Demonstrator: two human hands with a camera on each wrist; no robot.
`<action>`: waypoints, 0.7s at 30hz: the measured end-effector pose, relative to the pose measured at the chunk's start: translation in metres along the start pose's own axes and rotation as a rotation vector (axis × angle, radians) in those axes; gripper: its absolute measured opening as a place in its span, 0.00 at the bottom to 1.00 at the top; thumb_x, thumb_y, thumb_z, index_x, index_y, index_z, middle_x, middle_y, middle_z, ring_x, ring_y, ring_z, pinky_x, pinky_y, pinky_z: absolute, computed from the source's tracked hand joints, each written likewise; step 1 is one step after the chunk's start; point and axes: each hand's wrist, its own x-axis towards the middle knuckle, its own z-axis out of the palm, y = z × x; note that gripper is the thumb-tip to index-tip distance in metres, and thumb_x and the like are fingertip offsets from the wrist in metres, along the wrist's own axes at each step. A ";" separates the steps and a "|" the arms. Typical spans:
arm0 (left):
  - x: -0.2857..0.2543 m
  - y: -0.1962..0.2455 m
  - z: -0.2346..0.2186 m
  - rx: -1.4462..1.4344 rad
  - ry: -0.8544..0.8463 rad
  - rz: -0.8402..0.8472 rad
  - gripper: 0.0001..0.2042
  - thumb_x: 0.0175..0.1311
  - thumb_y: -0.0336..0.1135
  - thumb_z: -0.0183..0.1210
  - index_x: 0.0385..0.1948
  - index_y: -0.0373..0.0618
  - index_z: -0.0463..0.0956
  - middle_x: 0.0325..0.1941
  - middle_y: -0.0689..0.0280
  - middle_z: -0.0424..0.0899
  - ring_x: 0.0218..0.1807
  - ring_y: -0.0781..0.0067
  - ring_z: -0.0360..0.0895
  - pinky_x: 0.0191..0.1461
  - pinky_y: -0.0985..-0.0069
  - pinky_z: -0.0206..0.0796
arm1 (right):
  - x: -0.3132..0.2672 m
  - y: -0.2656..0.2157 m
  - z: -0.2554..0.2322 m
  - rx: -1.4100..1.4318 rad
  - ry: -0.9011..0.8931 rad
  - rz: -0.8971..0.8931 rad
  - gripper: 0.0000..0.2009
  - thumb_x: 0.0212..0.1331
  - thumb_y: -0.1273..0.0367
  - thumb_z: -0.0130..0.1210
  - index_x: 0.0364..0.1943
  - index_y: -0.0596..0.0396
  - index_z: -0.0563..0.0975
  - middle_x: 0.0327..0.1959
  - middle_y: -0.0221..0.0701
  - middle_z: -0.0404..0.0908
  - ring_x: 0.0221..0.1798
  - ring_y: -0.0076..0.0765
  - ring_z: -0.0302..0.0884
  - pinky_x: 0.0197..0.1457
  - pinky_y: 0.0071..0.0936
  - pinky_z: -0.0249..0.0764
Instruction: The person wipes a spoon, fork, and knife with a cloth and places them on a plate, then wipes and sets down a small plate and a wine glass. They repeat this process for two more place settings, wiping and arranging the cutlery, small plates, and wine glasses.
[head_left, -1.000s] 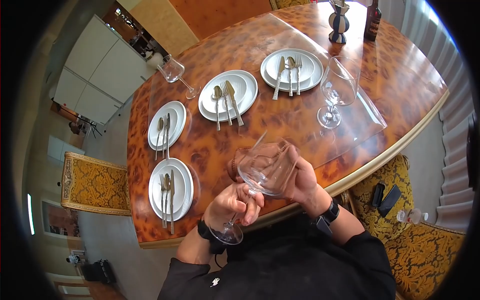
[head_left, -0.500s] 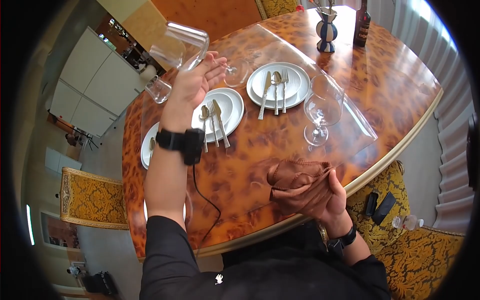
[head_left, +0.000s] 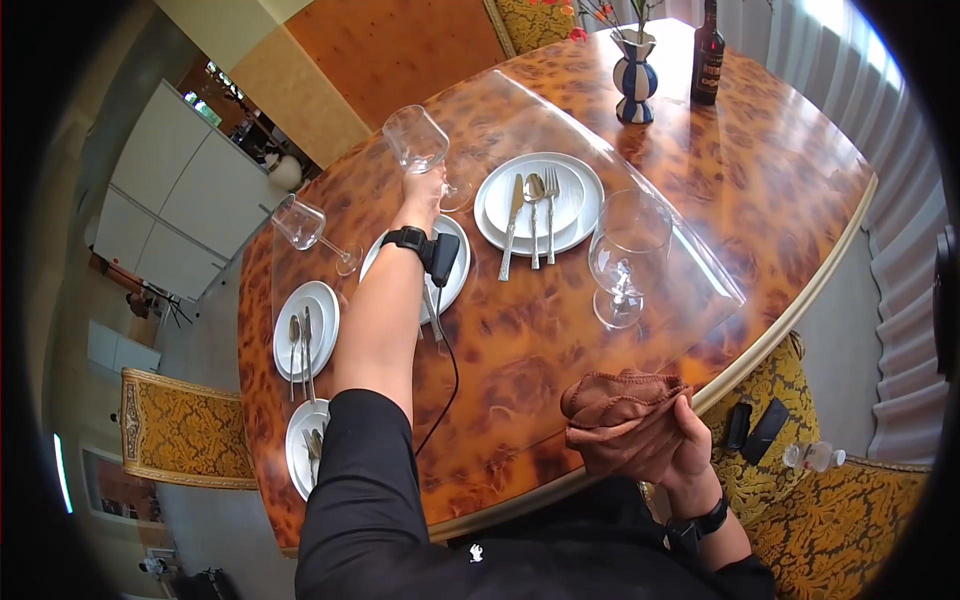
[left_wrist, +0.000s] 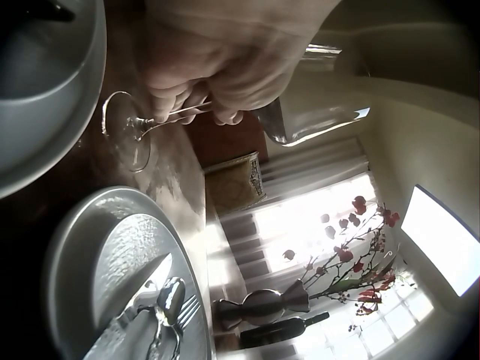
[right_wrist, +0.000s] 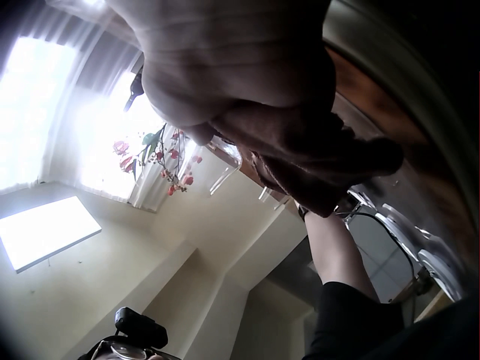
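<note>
At the far side of the place settings, my left hand pinches the stem of a clear wine glass. In the left wrist view the fingers wrap the stem, and the glass's round foot is right at the tabletop between two plate settings. The glass leans, bowl toward the upper left in the head view. Near the front edge, my right hand grips a bunched brown cloth, thumb along its side. A stacked white plate setting with knife, spoon and fork lies right of the left hand.
Another wine glass stands at the right, and one more is at the far left. Further plates lie under the left forearm and along the left edge. A striped vase and dark bottle stand behind.
My left hand has carried the wine glass from beside the cloth out across the table and lowered it. The right hand, with the cloth, has drawn away to the lower right.
</note>
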 end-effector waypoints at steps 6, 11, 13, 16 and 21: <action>0.003 -0.014 0.002 0.004 0.006 -0.055 0.05 0.66 0.27 0.58 0.41 0.43 0.75 0.35 0.66 0.78 0.35 0.72 0.74 0.40 0.72 0.71 | 0.006 0.000 0.006 0.009 -0.054 0.050 0.32 0.58 0.62 0.57 0.65 0.64 0.62 0.61 0.49 0.71 0.63 0.53 0.70 0.69 0.50 0.64; 0.006 -0.022 0.005 -0.014 0.053 -0.081 0.04 0.66 0.28 0.58 0.40 0.45 0.76 0.34 0.67 0.78 0.34 0.74 0.74 0.40 0.73 0.70 | 0.010 0.009 0.017 -0.017 -0.013 0.093 0.30 0.51 0.75 0.55 0.63 0.67 0.63 0.58 0.47 0.74 0.60 0.49 0.74 0.67 0.46 0.69; 0.010 -0.030 0.005 0.011 0.069 -0.061 0.02 0.66 0.30 0.60 0.37 0.47 0.77 0.30 0.70 0.78 0.30 0.78 0.73 0.35 0.76 0.67 | 0.010 0.014 0.019 -0.007 0.039 0.127 0.30 0.51 0.78 0.54 0.62 0.67 0.64 0.57 0.47 0.75 0.59 0.49 0.75 0.65 0.45 0.71; 0.016 -0.040 0.004 -0.024 0.070 0.001 0.02 0.65 0.30 0.61 0.34 0.45 0.77 0.27 0.71 0.78 0.24 0.80 0.71 0.25 0.81 0.59 | 0.014 0.020 0.027 0.017 0.059 0.129 0.29 0.51 0.79 0.53 0.62 0.67 0.64 0.57 0.48 0.75 0.58 0.50 0.75 0.65 0.46 0.71; -0.039 0.015 0.000 0.117 0.230 -0.064 0.05 0.59 0.24 0.60 0.36 0.42 0.79 0.27 0.69 0.80 0.23 0.79 0.72 0.23 0.78 0.59 | 0.015 0.027 0.032 -0.056 0.073 0.105 0.27 0.52 0.79 0.54 0.60 0.68 0.66 0.56 0.48 0.76 0.58 0.51 0.75 0.65 0.48 0.71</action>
